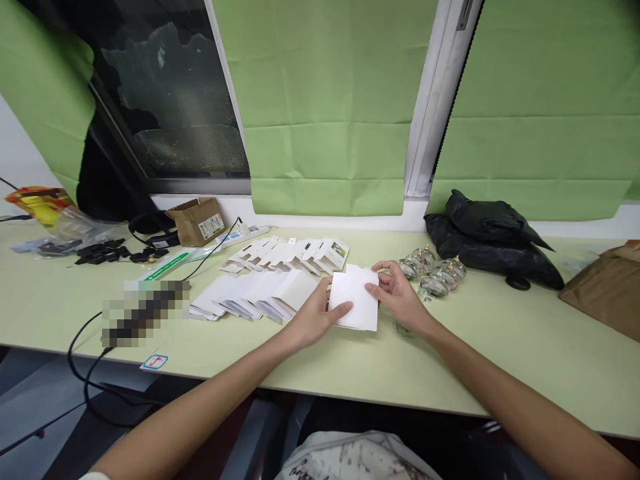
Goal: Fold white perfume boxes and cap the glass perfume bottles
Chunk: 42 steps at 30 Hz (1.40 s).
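A flat white folded carton (354, 299) is held up above the table between both hands. My left hand (316, 313) grips its left edge, thumb across the front face. My right hand (399, 295) pinches the upper right edge, with the fingers behind it. Left of the carton, several flat white cartons (250, 293) lie fanned in an overlapping row. Behind them stands a row of opened white boxes (290, 255), the rightmost with a printed picture. Several shiny, clear ornament-like round items (440, 277) sit beyond my right hand, and one is partly hidden beneath it.
Black plastic bags (490, 240) lie at the back right, with a brown paper package (607, 287) at the right edge. A small cardboard box (197, 223), black cables (87, 360) and plastic bags (75, 227) occupy the left. The table's front edge (350, 397) runs before me.
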Each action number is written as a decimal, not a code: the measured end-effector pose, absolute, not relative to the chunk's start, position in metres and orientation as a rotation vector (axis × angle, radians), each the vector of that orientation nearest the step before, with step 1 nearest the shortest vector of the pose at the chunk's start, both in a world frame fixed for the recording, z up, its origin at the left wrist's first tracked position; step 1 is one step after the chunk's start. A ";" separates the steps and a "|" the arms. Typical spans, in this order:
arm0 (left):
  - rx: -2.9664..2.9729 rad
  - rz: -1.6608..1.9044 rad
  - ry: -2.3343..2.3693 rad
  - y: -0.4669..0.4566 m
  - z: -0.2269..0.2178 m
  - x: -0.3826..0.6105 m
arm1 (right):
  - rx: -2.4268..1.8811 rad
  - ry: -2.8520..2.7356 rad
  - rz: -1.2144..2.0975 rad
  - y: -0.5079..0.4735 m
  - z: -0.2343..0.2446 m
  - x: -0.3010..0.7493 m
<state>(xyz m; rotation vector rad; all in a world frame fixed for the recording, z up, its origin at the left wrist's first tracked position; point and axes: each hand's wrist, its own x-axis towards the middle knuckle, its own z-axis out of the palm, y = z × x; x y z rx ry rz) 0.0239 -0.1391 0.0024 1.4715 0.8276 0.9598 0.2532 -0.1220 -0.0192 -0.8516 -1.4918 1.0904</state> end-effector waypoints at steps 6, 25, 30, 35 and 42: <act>1.434 0.916 0.859 -0.175 -0.016 0.021 | -0.912 -1.573 1.206 -0.125 -0.016 0.257; 2.741 0.760 1.572 -0.185 0.000 -0.016 | -1.170 -1.885 0.769 -0.134 -0.024 0.237; 2.887 0.661 1.903 -0.165 0.000 -0.022 | -1.174 -1.993 0.543 -0.138 -0.011 0.246; 3.016 0.459 2.087 -0.152 0.007 -0.025 | -1.246 -2.096 0.409 -0.145 0.019 0.267; 3.099 0.675 1.807 -0.162 0.016 0.003 | -1.600 -2.326 0.237 -0.180 0.035 0.351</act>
